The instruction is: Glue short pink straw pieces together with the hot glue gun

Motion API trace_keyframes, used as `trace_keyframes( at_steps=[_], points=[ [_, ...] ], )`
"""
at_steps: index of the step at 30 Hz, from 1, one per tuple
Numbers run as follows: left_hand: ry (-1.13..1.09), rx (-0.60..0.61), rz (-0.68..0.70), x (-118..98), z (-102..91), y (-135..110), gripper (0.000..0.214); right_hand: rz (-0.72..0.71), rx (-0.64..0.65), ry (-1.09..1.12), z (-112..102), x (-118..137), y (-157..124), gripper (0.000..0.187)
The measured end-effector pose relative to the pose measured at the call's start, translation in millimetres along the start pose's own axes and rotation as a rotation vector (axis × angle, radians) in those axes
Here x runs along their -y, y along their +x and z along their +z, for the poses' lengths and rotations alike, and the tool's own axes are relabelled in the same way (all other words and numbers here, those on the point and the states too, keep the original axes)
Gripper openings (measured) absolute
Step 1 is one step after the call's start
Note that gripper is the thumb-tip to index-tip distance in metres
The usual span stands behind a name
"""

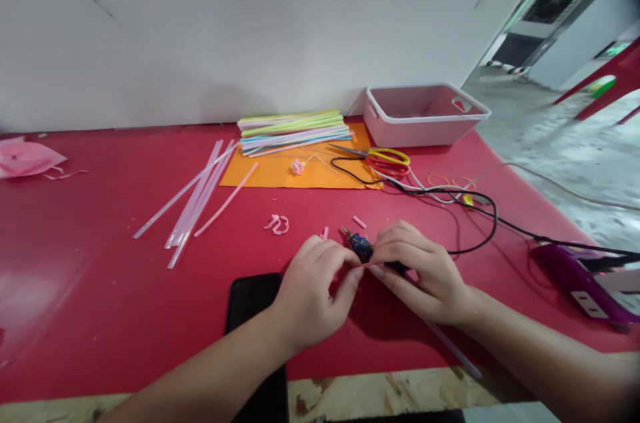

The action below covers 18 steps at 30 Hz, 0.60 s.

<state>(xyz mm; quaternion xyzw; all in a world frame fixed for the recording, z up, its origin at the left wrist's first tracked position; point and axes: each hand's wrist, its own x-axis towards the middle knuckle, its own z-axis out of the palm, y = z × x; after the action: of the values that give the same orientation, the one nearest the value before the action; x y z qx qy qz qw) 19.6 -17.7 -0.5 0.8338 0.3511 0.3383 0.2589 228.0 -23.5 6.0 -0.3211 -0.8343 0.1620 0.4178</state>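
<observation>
Between my left hand (320, 286) and my right hand (425, 269) is a small pink straw piece (367, 265), pinched by the thumb and fingers of both. Just beyond the fingertips lies a dark blue glue gun (359, 246) with a metal tip, its rear part hidden by my right hand. A pink straw (453, 349) sticks out from beneath the right wrist toward the table's front edge. Short pink cuttings (359, 221) and a curled pink strip (277, 224) lie farther back. Under my left forearm is a black phone (255, 299).
Several pink straws (200, 199) lie to the left. Coloured straws (295, 133), scissors (387, 161) and a small pink flower (298, 167) rest on an orange sheet (270, 175). Behind stands a pink basket (420, 131). Black cable (495, 226) runs right, near a purple power strip (570, 279).
</observation>
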Motion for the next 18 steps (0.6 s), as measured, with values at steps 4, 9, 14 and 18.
trace_keyframes(
  at_steps=[4, 9, 14, 18],
  points=[
    [-0.038, -0.016, 0.013, 2.0, -1.7, 0.2, 0.006, 0.035, -0.020, 0.040, -0.3, 1.8, 1.9, 0.017],
    [-0.063, -0.040, 0.062, 2.3, -2.3, 1.2, 0.006, 0.060, -0.027, 0.023, 0.7, 2.3, 3.0, 0.014],
    [-0.100, -0.053, 0.086, 4.0, -1.9, 3.9, 0.007, 0.064, -0.074, -0.073, 2.3, 2.8, 3.5, 0.015],
    [-0.119, -0.040, 0.070, 3.2, -2.6, 5.3, 0.010, 0.058, -0.129, -0.086, 4.2, 4.7, 3.9, 0.017]
  ],
)
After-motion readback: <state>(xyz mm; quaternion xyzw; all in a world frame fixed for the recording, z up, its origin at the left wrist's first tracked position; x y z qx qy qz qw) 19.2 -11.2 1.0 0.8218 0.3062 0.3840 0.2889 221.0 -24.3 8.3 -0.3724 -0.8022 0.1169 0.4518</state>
